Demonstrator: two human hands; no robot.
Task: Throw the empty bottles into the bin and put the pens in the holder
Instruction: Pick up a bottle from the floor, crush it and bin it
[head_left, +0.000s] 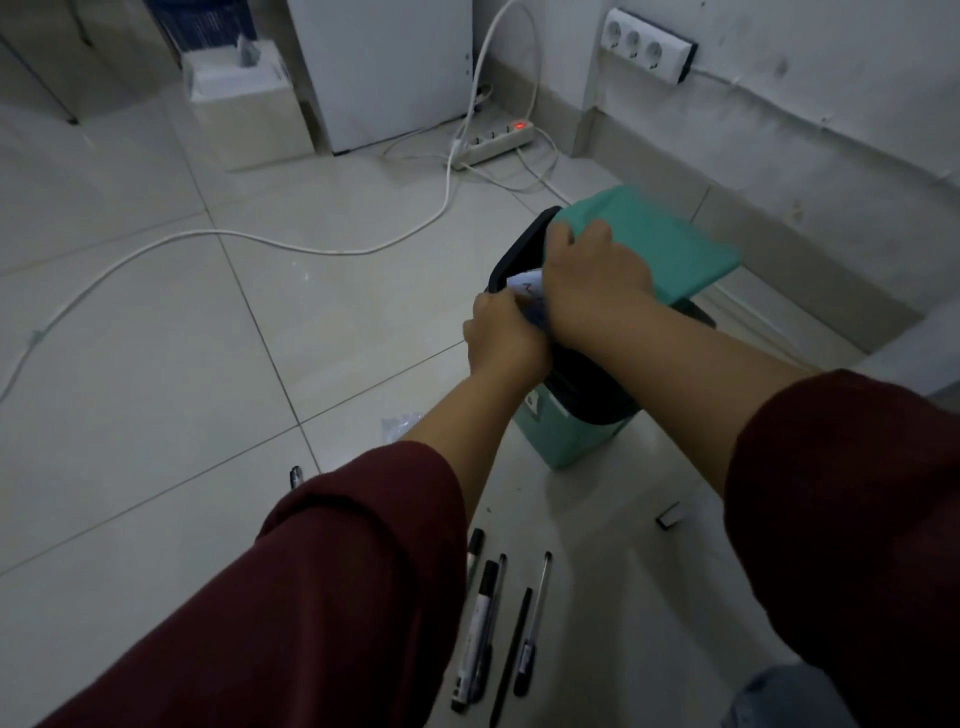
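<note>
A green bin (569, 441) with a black liner stands on the floor near the wall. My right hand (592, 270) grips the front edge of its green lid (660, 244) and holds it tilted up. My left hand (501, 332) is at the bin's mouth, shut on a crumpled bottle (527, 291) with a white and blue label, mostly hidden between my hands. Several pens (511, 623) lie side by side on the floor below my arms. Another pen (295, 477) peeks out by my left sleeve. No holder is in view.
A crumpled clear plastic piece (400, 423) lies on the tiles left of the bin. A white power strip (493, 143) with a red light and long white cables (218, 236) cross the floor. A small dark object (670, 517) lies right of the bin.
</note>
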